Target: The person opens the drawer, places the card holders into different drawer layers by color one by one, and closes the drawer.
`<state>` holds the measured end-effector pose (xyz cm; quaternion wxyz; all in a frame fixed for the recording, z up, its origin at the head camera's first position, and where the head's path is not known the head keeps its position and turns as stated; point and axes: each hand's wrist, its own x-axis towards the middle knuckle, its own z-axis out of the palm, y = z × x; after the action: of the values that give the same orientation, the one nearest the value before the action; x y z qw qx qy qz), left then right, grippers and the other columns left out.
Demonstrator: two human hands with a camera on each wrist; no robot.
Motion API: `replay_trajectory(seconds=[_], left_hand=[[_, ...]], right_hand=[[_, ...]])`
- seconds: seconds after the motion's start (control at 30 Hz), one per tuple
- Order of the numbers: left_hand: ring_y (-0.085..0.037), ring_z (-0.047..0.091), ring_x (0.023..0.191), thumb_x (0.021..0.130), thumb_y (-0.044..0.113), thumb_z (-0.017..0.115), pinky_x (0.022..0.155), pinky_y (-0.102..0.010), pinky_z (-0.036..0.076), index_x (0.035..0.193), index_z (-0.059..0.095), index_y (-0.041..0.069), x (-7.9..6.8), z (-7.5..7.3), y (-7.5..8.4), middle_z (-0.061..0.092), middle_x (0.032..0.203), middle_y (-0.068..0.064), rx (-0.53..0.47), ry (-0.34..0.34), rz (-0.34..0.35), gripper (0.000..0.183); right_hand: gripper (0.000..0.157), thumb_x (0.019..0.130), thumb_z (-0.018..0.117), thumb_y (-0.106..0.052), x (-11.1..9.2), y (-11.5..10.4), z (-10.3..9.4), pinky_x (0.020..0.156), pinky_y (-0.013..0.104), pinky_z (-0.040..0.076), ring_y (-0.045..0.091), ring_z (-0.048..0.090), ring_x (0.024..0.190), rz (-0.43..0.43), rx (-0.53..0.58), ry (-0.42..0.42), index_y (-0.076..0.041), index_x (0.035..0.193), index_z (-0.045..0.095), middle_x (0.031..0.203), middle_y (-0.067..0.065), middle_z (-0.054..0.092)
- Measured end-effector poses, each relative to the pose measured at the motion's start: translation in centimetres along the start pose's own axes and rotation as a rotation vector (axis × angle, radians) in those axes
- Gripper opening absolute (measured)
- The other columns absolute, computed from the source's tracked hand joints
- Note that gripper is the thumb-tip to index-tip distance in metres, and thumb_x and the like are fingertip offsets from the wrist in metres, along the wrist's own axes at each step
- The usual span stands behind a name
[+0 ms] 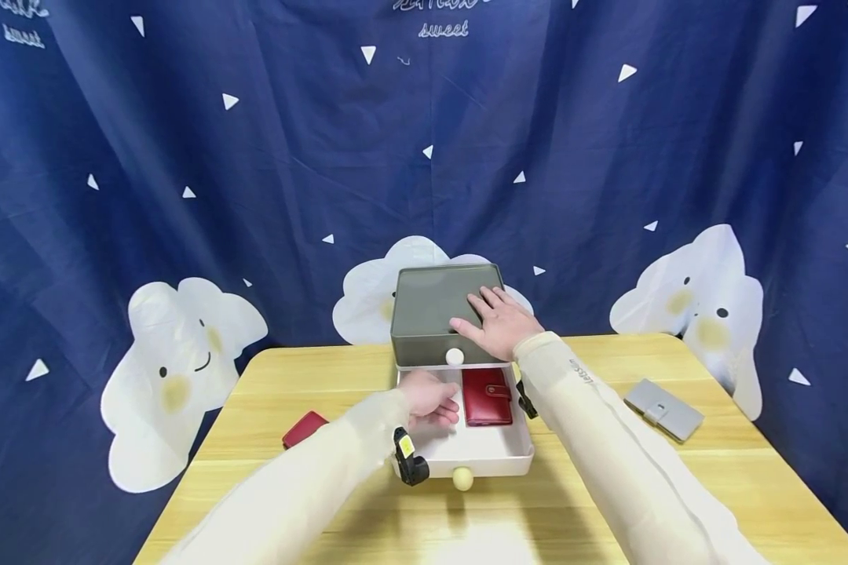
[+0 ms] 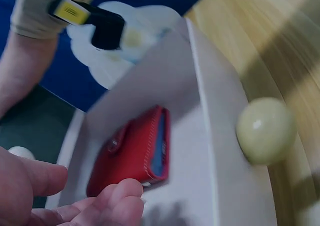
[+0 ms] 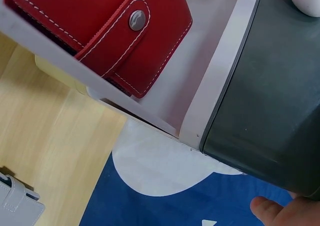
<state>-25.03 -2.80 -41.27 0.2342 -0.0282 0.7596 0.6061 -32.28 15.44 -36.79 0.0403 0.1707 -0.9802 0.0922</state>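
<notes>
A white drawer [image 1: 523,464] with a pale yellow knob [image 1: 462,479] is pulled out from under a dark grey-green box [image 1: 441,302]. Inside it, on the right side, lies a red wallet [image 1: 486,399] with a snap strap. My left hand [image 1: 429,396] hovers over the drawer's left part, fingers relaxed and holding nothing; the left wrist view shows its fingertips close to the wallet. Flat on the box's top, toward its right edge, rests my right hand [image 1: 500,323], fingers spread.
A second, smaller-looking red wallet [image 1: 304,428] is on the table at left, partly behind my left sleeve. On the right lies a grey wallet [image 1: 664,410] with a strap. The box's upper front carries a white knob [image 1: 455,357]. A blue curtain [image 1: 325,157] hangs behind.
</notes>
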Motion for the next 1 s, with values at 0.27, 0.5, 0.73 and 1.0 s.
replay_trajectory(seconds=[0.27, 0.5, 0.73, 1.0], left_hand=[[-0.016, 0.067, 0.065, 0.099, 0.013, 0.053, 0.064, -0.027, 0.057, 0.118, 0.05, -0.014, -1.3, -1.7, -0.3, 0.068, 0.091, -0.022, -0.14, -0.089, 0.036, 0.034], [-0.017, 0.068, 0.071, 0.098, 0.013, 0.054, 0.068, -0.028, 0.057, 0.121, 0.049, -0.014, -2.7, -3.3, -1.4, 0.065, 0.091, -0.016, -0.243, -0.093, 0.043, 0.036], [-0.02, 0.068, 0.075, 0.099, 0.014, 0.053, 0.07, -0.028, 0.057, 0.117, 0.049, -0.013, -3.9, -4.1, -2.2, 0.065, 0.092, -0.016, -0.308, -0.129, 0.07, 0.033], [-0.019, 0.068, 0.078, 0.098, 0.015, 0.055, 0.073, -0.028, 0.056, 0.112, 0.055, -0.008, -5.2, -4.7, -2.4, 0.066, 0.095, -0.015, -0.344, -0.185, 0.113, 0.027]], right_hand=[[0.09, 0.089, 0.019, -0.077, 0.0, 0.2, 0.0, 0.117, 0.041, 0.011, 0.03, 0.015, 0.145, 0.006, 0.003, 0.0, -0.013, 0.151, 0.032, 0.157, 0.013, 0.024], [0.091, 0.089, 0.017, -0.078, 0.1, 0.2, -0.1, 0.117, 0.04, 0.009, 0.031, 0.014, 0.145, -0.002, -0.012, 0.001, -0.013, 0.151, 0.032, 0.157, 0.014, 0.023], [0.092, 0.089, 0.015, -0.078, 0.2, 0.2, 0.0, 0.117, 0.038, 0.006, 0.03, 0.015, 0.145, -0.01, -0.022, -0.009, -0.012, 0.151, 0.032, 0.157, 0.014, 0.023], [0.092, 0.088, 0.015, -0.079, 0.1, 0.3, 0.1, 0.117, 0.038, 0.007, 0.029, 0.014, 0.146, 0.002, -0.02, -0.02, -0.014, 0.152, 0.031, 0.157, 0.013, 0.022]])
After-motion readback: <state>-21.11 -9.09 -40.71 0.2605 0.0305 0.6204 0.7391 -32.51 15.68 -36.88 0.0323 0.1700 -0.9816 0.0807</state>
